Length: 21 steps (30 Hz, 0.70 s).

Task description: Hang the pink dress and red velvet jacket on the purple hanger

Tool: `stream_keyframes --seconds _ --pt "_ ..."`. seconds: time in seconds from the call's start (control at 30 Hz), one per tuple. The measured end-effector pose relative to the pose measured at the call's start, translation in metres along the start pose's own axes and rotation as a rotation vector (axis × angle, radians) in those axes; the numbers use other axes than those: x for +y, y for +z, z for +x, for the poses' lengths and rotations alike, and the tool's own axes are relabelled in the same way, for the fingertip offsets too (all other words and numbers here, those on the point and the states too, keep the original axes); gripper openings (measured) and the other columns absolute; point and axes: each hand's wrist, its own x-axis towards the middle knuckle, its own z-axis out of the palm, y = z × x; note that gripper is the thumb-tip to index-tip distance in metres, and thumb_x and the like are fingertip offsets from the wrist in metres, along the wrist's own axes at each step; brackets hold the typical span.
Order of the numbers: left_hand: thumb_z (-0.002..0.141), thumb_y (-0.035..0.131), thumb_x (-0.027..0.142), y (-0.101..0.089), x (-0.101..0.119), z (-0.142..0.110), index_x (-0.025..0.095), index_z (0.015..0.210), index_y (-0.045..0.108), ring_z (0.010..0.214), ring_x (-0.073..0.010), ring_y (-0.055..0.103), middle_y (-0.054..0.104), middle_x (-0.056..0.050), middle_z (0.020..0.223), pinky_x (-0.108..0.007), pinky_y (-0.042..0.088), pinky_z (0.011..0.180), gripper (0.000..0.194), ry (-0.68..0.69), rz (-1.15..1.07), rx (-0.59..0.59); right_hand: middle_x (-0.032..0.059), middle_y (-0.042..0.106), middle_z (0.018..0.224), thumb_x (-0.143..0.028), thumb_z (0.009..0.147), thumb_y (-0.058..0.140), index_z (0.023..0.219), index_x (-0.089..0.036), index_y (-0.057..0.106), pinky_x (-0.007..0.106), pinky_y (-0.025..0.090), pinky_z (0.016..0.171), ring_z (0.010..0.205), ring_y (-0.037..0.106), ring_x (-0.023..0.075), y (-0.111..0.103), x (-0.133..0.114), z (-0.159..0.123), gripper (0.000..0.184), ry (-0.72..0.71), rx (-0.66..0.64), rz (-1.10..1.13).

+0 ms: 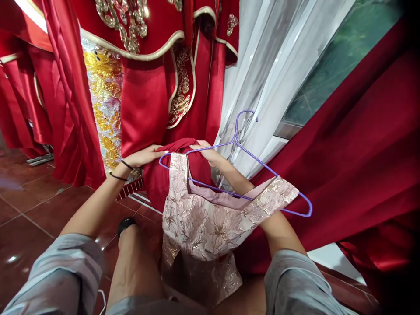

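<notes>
A pink floral brocade dress (pixel 200 223) hangs from a purple wire hanger (pixel 259 164) in front of me, one strap over the hanger's left end. My left hand (pixel 146 156) lies on a dark red cloth (pixel 164 175) bunched behind the dress, fingers curled onto it beside the hanger's left tip. My right hand (pixel 210 153) grips the top of the hanger's left arm together with the red cloth. The pink dress drapes down over my lap.
Red embroidered robes with gold trim (pixel 147 65) hang ahead and to the left. White sheer curtains (pixel 272 65) hang by a window at the right, beside a large red drape (pixel 361 153). The floor is glossy reddish tile (pixel 29 201). My knee (pixel 131 258) shows below.
</notes>
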Motion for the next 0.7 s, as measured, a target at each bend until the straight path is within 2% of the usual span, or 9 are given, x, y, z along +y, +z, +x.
stream_keyframes --seconds 0.07,0.17,0.23,0.3,0.37,0.47,0.53,0.6,0.7 --pt "0.076 0.061 0.031 -0.016 0.014 -0.013 0.017 0.083 0.072 0.093 -0.0268 0.066 0.073 -0.009 0.088 -0.039 0.051 0.092 0.019 0.103 0.27 0.236 0.0009 0.071 0.08 -0.028 0.061 0.075 0.08 -0.016 0.067 0.029 0.051 0.082 0.085 0.065 0.0166 -0.004 -0.002 0.002 0.024 -0.057 -0.028 -0.144" --pt "0.073 0.051 0.016 -0.03 0.047 -0.041 0.015 0.076 0.069 0.074 -0.0202 0.06 0.066 -0.005 0.072 -0.034 0.049 0.082 0.018 0.243 0.526 0.534 0.0015 0.072 0.081 -0.022 0.06 0.073 0.079 -0.016 0.069 0.032 0.051 0.084 0.083 0.066 0.0175 -0.003 -0.007 0.006 0.02 -0.152 -0.022 -0.32" --pt "0.073 0.051 0.014 -0.021 0.07 -0.064 0.011 0.074 0.066 0.063 -0.0135 0.05 0.058 -0.001 0.063 -0.029 0.046 0.072 0.015 0.323 0.507 0.742 0.0024 0.073 0.082 -0.02 0.062 0.07 0.082 -0.016 0.071 0.031 0.051 0.081 0.08 0.066 0.0173 0.0 -0.009 0.007 0.02 -0.236 0.062 -0.4" --pt "0.075 0.054 0.018 0.009 0.086 -0.085 0.011 0.074 0.064 0.059 -0.0104 0.045 0.055 0.002 0.06 -0.024 0.043 0.066 0.011 0.364 0.398 0.88 0.0031 0.074 0.085 -0.016 0.064 0.067 0.085 -0.016 0.071 0.029 0.051 0.077 0.079 0.066 0.0167 0.003 -0.009 0.006 0.022 -0.311 0.158 -0.483" --pt "0.077 0.053 0.019 0.055 0.09 -0.1 0.014 0.08 0.062 0.06 -0.0113 0.05 0.06 0.001 0.066 -0.023 0.042 0.061 0.011 0.392 0.276 0.706 0.0029 0.073 0.083 -0.014 0.068 0.061 0.083 -0.015 0.072 0.027 0.049 0.074 0.077 0.065 0.0154 0.003 -0.007 0.003 0.018 -0.328 0.229 -0.577" --pt "0.087 0.048 0.026 0.137 0.079 -0.112 0.011 0.1 0.06 0.053 -0.015 0.056 0.063 -0.004 0.066 -0.025 0.042 0.05 0.023 0.252 0.284 0.137 0.002 0.072 0.077 -0.015 0.074 0.055 0.079 -0.014 0.071 0.024 0.048 0.071 0.074 0.063 0.0136 -0.001 -0.002 -0.007 0.017 -0.239 0.256 -0.672" --pt "0.092 0.042 0.026 0.18 0.072 -0.114 0.005 0.118 0.054 0.067 -0.0213 0.066 0.069 -0.013 0.08 -0.029 0.047 0.058 0.036 0.173 0.38 -0.009 0.0021 0.07 0.074 -0.014 0.076 0.051 0.076 -0.013 0.07 0.023 0.046 0.067 0.073 0.061 0.0135 -0.006 0.0 -0.016 0.019 -0.125 0.237 -0.759" --pt "0.094 0.043 0.037 0.2 0.07 -0.113 0.003 0.127 0.048 0.077 -0.026 0.069 0.07 -0.018 0.089 -0.033 0.05 0.063 0.048 0.165 0.426 -0.108 0.0026 0.068 0.072 -0.013 0.075 0.049 0.072 -0.014 0.067 0.022 0.043 0.063 0.072 0.059 0.0144 -0.013 0.001 -0.028 0.018 0.002 0.2 -0.911" --pt "0.092 0.043 0.058 0.185 0.073 -0.098 0.013 0.11 0.061 0.074 -0.0276 0.068 0.07 -0.012 0.08 -0.035 0.05 0.065 0.052 0.176 0.442 -0.11 0.0037 0.065 0.067 -0.015 0.07 0.057 0.065 -0.015 0.062 0.024 0.041 0.06 0.07 0.059 0.0175 -0.029 0.003 -0.054 0.008 0.143 0.129 -1.084"
